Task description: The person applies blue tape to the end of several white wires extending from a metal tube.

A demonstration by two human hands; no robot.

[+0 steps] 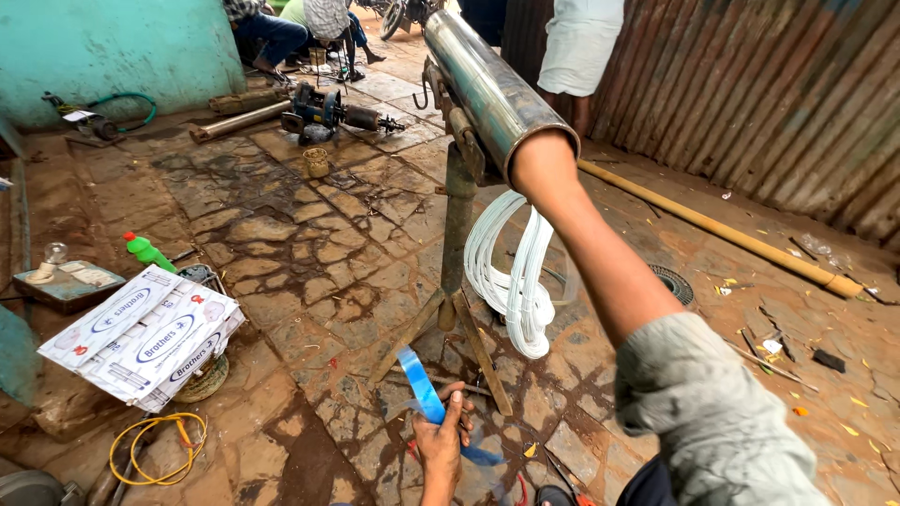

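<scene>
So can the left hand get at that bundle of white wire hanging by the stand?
Probably yes. The left hand grips a blue strip low down, and the white wire bundle hangs just above and to its right with open space between. It would likely need to drop the strip first.

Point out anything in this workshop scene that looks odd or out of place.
The right hand is out of sight: the right forearm goes straight into the open end of the steel tube on its stand. The left hand holds a blue strip. White wire loops hang loose under the tube.
</scene>
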